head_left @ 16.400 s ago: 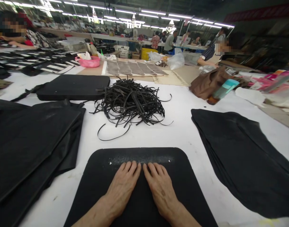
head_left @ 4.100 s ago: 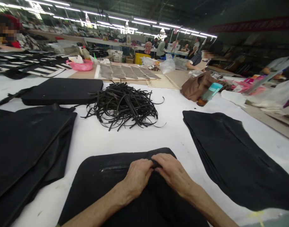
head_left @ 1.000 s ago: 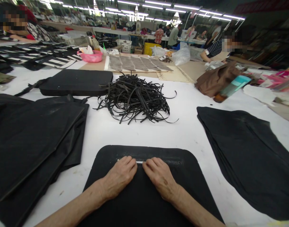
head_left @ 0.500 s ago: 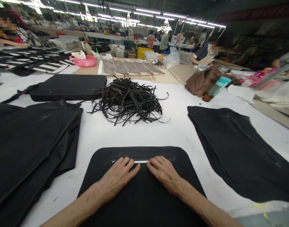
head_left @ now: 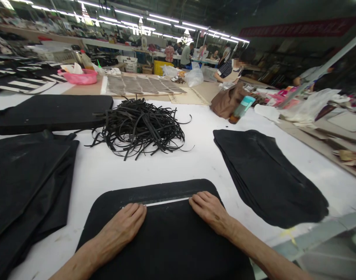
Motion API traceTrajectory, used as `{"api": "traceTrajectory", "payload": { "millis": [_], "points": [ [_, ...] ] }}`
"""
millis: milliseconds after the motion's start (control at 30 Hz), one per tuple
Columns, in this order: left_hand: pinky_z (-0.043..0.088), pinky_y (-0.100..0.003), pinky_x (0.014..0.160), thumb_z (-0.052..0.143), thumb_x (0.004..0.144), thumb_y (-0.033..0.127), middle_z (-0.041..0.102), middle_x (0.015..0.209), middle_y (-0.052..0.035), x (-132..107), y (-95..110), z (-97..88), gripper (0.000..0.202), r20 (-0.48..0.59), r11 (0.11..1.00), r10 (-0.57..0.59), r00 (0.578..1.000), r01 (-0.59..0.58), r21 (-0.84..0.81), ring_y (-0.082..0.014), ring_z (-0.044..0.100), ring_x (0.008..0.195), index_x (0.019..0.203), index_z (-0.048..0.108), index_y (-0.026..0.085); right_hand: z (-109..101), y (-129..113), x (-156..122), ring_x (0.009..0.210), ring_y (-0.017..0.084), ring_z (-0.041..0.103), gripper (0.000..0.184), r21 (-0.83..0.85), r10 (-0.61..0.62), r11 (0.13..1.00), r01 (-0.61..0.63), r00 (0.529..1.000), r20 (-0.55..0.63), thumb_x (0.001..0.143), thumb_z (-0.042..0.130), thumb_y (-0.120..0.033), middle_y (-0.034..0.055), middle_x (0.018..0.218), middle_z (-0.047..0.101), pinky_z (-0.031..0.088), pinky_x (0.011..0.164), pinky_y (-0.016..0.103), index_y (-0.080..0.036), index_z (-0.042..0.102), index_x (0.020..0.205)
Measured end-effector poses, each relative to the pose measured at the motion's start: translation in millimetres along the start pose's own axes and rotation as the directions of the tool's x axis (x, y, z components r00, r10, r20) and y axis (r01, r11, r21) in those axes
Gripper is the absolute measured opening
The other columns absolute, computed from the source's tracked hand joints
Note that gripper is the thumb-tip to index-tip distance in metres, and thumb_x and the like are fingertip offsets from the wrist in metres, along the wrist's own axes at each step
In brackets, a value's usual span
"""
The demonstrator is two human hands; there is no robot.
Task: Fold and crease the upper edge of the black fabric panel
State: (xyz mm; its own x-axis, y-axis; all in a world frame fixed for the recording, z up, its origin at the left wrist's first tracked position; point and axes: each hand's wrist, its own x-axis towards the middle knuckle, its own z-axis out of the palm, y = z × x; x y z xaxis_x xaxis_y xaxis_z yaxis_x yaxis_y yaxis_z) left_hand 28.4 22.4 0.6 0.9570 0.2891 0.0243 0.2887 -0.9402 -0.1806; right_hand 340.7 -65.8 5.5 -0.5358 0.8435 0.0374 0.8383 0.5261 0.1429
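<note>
Both hands lie flat and open, palms down, holding nothing. The left hand [head_left: 121, 229] and right hand [head_left: 209, 212] press on a black panel [head_left: 166, 241] near the person. A thin white strip [head_left: 166, 202] runs left to right between the fingertips. A red banner [head_left: 294, 28] hangs far away; its words are too blurry to read.

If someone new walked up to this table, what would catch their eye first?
Probably the tangled heap of black strips at the middle of the white table. Nearer, the left hand and right hand press flat on a rounded black panel, on either side of a pale line. Dark fabric stacks flank them.
</note>
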Motion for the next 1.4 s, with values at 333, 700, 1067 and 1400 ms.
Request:
{"api": "traceTrajectory", "payload": {
  "millis": [333, 700, 1067, 1400],
  "points": [
    [0.047, -0.037, 0.087, 0.037, 0.074, -0.006, 0.06, 0.105, -0.0103, -7.9, -0.5, 13.6, 0.048, -0.103, 0.999, 0.006, 0.995, -0.002, 0.042, -0.0241, 0.055, 0.096, 0.117, 0.05, 0.008, -2.9, -0.2, -24.4, 0.091, 0.021, 0.052, 0.028, 0.135, 0.288, 0.952, -0.275, 0.954, -0.089, 0.083, 0.039, -0.001, 0.013, 0.106, 0.056, 0.05, 0.076, 0.032, -0.01, 0.056, 0.104],
    [0.046, -0.034, 0.083, 0.037, 0.082, 0.001, 0.057, 0.103, -0.0118, -8.8, -6.1, -12.6, 0.034, -0.007, 0.999, 0.001, 1.0, -0.001, -0.045, -0.0212, 0.052, 0.09, 0.114, 0.049, 0.007, 11.5, 1.6, -28.0, 0.096, 0.023, 0.053, 0.041, 0.039, 0.178, 0.984, -0.174, 0.972, -0.153, 0.077, 0.039, 0.001, 0.0129, 0.106, 0.058, 0.052, 0.08, 0.036, -0.011, 0.055, 0.113],
    [0.044, -0.036, 0.089, 0.039, 0.08, 0.0, 0.059, 0.106, -0.0111, -20.8, -6.4, 4.8, 0.039, -0.084, 0.997, -0.049, 0.995, 0.044, -0.06, -0.0221, 0.053, 0.096, 0.115, 0.051, 0.011, 0.1, 1.9, -23.2, 0.09, 0.018, 0.057, 0.027, 0.278, 0.342, 0.92, -0.277, 0.913, -0.222, 0.086, 0.036, -0.006, 0.0087, 0.1, 0.059, 0.052, 0.076, 0.031, -0.017, 0.057, 0.098],
    [0.041, -0.037, 0.09, 0.036, 0.078, -0.003, 0.059, 0.105, -0.0102, -23.7, -6.9, 26.9, 0.044, -0.195, 0.998, -0.056, 0.979, 0.048, -0.05, -0.0235, 0.051, 0.098, 0.115, 0.053, 0.012, -11.2, -10.0, -4.0, 0.086, 0.018, 0.055, 0.027, 0.358, 0.411, 0.875, -0.327, 0.892, -0.188, 0.086, 0.038, -0.004, 0.0074, 0.094, 0.058, 0.051, 0.074, 0.031, -0.017, 0.057, 0.1]
  ]
}}
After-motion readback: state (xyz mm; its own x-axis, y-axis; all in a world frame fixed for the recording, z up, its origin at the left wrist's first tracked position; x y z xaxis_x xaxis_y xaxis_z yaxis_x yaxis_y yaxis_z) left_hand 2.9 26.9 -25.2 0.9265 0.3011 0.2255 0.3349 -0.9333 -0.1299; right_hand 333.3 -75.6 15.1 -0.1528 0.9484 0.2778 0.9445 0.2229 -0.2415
